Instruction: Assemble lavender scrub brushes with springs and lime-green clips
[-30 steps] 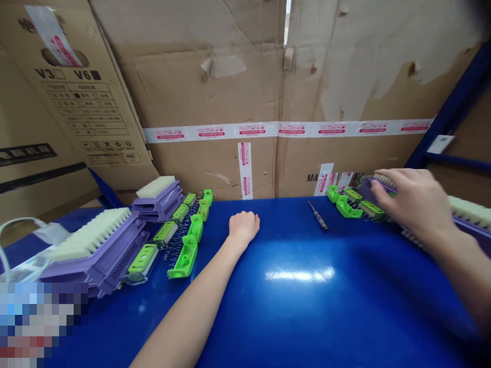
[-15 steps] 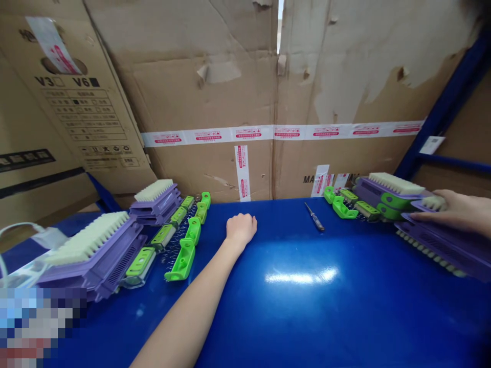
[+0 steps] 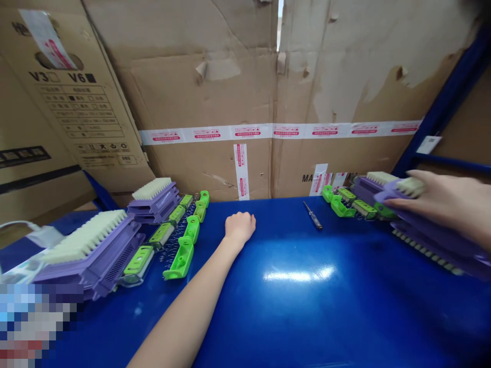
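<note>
My left hand (image 3: 240, 226) is closed in a fist and rests on the blue table; nothing shows in it. At the right, my right hand (image 3: 447, 197) grips a purple brush head (image 3: 395, 198) with cream bristles, thumb below and fingers over the bristle end. The held piece is tilted and partly hidden by the hand. Under it lies another purple brush head (image 3: 422, 245), bristles facing down. Just behind stands a stack of purple brush heads (image 3: 366, 188), cream bristles on top. Bright green end pieces (image 3: 341, 207) lie left of that stack.
Purple brush heads (image 3: 103, 255) are stacked at the left, beside a row of green-topped clear parts (image 3: 138, 260), springs and green brackets (image 3: 182, 260). A screwdriver (image 3: 313, 215) lies towards the back. Cardboard (image 3: 215, 97) walls the rear; a white plug (image 3: 45, 236) with cable sits far left.
My right hand has moved left and a little upward with the purple brush head, shifting it over the one beneath. My left fist stays in place.
</note>
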